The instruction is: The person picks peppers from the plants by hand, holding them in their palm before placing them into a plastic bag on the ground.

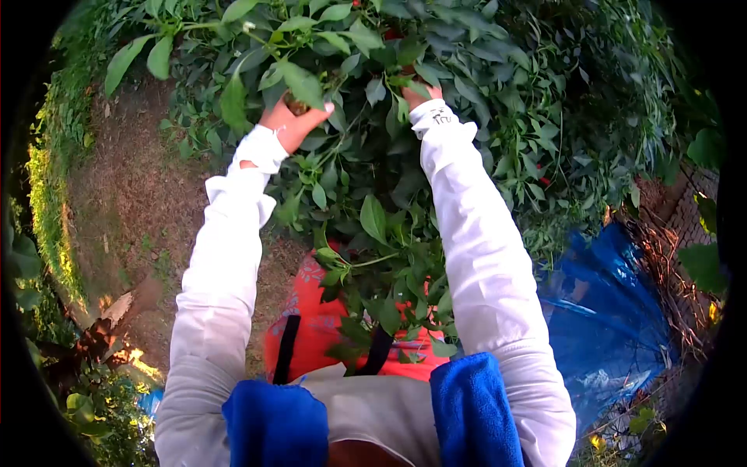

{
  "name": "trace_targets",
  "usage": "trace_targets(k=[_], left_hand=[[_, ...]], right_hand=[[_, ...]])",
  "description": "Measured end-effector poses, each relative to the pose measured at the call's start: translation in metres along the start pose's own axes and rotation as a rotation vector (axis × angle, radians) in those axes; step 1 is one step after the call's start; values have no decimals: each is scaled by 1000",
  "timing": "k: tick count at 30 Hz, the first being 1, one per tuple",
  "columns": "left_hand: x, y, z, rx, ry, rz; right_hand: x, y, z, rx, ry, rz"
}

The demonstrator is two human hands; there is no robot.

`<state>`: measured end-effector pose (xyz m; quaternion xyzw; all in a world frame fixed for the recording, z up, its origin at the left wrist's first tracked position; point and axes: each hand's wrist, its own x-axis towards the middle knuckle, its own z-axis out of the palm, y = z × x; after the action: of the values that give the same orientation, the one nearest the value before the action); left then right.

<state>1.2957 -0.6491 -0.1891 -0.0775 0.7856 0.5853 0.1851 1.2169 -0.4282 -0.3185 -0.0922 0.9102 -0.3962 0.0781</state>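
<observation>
I am seeing my left hand (294, 121) curling around something small among bush (436, 70) leaves, right hand (420, 92) reaching deep into foliage, fingers hidden, small unreadable mark on right sleeve (441, 117).

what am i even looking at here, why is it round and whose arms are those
It is one picture from a camera worn on a person's head, looking forward and down; the wide lens bends it into a circle. The arms in white sleeves are the wearer's own. The left hand and right hand both reach into a leafy green bush, partly hidden by leaves, so what they hold is unclear. Below hangs an orange bag with black straps. A blue sheet lies at right, bare soil at left.
</observation>
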Motion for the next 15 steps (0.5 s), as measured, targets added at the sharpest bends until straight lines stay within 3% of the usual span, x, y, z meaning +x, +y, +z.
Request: trace_targets(k=[2,4,5,6,8,9,10,12,14,15], left_hand=[[-16,-1,-1,-12,-3,-38],[-27,3,4,-35,-13,-57],[-31,6,5,-58,1,-81],[-35,7,5,-84,38,-64],[-38,8,3,-128,114,-25],[-38,6,-1,-83,86,-30],[-40,7,-4,-80,92,-55],[-44,12,-6,-81,100,-106],[-51,13,-5,-50,69,-85],[-55,13,-3,-65,41,-134]], right_hand=[[1,-43,-8,547,155,102],[2,-39,19,948,197,306],[-2,-45,12,403,160,214],[-8,-33,26,782,113,229],[-16,-38,16,74,268,-514],[-30,-50,11,568,177,-84],[-29,-74,-21,270,-220,174],[-40,-45,-17,380,-109,-24],[-47,-75,-41,407,-33,-44],[-53,-61,-39,356,-102,-45]])
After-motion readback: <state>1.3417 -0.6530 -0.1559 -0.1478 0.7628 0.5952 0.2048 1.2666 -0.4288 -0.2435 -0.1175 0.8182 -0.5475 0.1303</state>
